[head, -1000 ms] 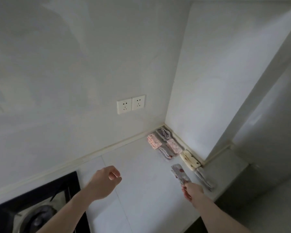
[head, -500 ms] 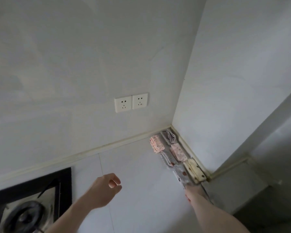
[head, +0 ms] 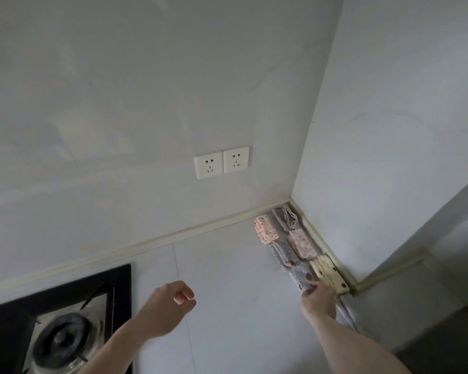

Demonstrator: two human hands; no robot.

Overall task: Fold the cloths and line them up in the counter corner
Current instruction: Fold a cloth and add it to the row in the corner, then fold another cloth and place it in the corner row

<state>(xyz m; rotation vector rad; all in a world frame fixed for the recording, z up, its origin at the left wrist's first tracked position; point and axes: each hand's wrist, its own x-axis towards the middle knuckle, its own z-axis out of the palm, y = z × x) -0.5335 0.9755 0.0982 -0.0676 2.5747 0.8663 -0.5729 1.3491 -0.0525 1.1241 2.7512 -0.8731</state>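
Grey cloth carried further toward corner, laid beside cream cloth, pinched by right hand; left hand loosely curled, holding nothing, at 7 o'clock.

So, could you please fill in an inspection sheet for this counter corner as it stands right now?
Surface: pale counter with a thin seam, meeting two white walls.
Job's things: folded cloths lined along the right wall: grey cloth in the corner, pink cloth, second pink cloth, cream cloth; grey spotted cloth being set beside the cream one.
Clutter: nothing seen.
Grips: right hand pinches the grey spotted cloth's near end; left hand loosely curled, holding nothing.
Cables: nothing seen.
Surroundings: double wall socket; gas hob at lower left.
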